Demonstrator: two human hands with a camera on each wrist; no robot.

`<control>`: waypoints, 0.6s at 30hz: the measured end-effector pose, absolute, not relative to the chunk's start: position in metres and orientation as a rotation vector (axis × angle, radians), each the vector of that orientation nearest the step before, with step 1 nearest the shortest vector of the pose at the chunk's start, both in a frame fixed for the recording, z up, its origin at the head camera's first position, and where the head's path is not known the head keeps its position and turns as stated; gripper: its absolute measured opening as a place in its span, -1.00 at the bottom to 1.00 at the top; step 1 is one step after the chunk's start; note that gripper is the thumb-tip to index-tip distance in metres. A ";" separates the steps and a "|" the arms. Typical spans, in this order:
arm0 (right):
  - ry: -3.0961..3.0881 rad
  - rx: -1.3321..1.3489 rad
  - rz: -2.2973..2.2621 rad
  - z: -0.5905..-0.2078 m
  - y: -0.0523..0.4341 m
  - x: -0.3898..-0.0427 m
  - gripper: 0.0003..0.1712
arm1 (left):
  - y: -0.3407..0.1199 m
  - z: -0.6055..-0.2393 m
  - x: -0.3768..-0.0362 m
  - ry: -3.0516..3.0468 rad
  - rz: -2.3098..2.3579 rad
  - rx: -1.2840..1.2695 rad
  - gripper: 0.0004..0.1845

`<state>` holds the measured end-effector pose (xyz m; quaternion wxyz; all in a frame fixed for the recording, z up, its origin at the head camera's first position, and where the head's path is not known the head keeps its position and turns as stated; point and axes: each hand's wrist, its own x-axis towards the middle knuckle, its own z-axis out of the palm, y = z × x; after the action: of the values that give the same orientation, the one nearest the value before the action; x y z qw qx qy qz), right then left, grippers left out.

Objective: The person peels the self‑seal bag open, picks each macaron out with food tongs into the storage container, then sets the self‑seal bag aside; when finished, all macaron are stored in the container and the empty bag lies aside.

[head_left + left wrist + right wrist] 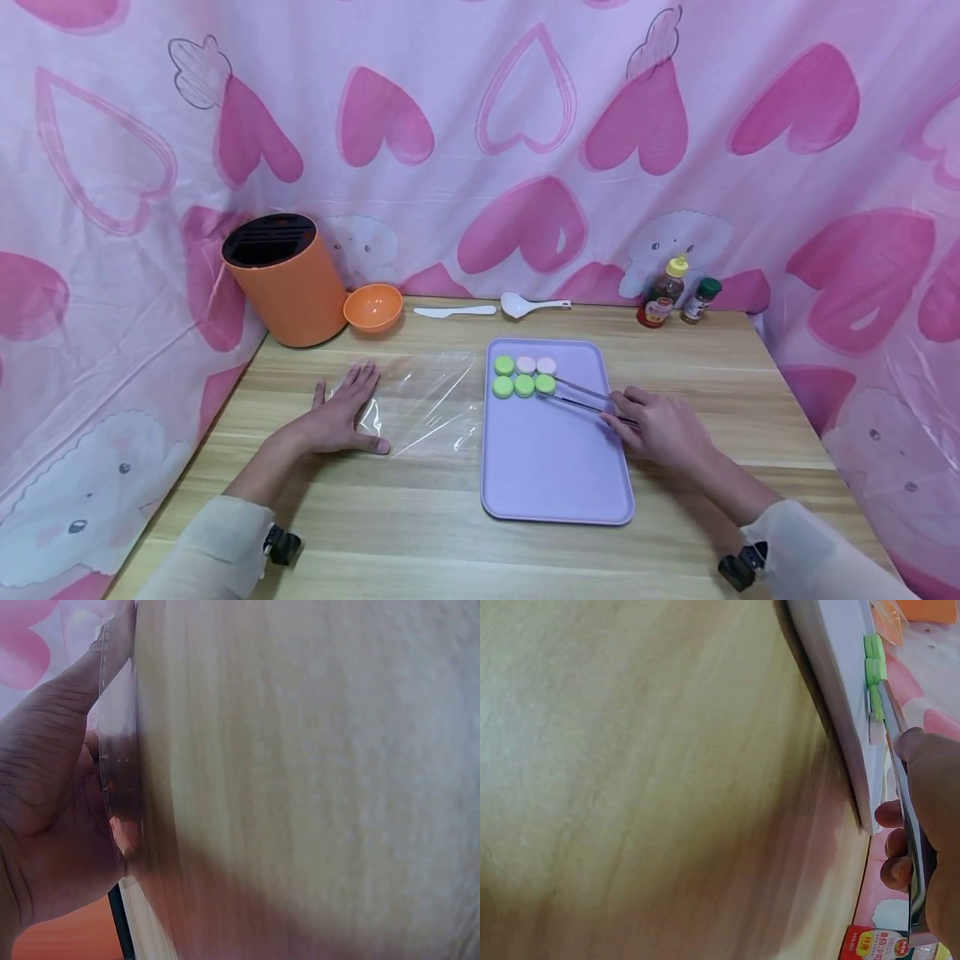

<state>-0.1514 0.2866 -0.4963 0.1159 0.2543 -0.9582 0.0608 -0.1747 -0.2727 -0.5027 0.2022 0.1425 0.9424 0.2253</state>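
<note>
Tongs [581, 397] gripped in the right hand [660, 429] close on a green macaron [545, 384], likely light and crumbly and best nipped gently by its rim, on the lilac tray [555, 467], while the flat, spread left hand [341, 412] pins a clear plastic sheet [431, 400].

I saw slim metal tongs [581, 397] lying slantwise over the lilac tray [555, 475], tips closed on the right-most green round cake [545, 384] in the front row.
</note>
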 end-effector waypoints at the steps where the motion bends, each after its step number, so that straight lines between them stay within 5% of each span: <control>1: -2.805 0.748 0.177 -0.498 0.287 -0.151 -0.52 | -0.273 -0.503 -0.175 2.631 0.629 0.398 0.56; 18: -2.790 0.763 0.216 -0.505 0.287 -0.151 -0.51 | -0.271 -0.500 -0.174 2.618 0.622 0.390 0.57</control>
<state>-0.1505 0.2871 -0.5046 0.1200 0.2613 -0.9549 0.0738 -0.1743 -0.2711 -0.4996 0.2098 0.1403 0.9414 0.2238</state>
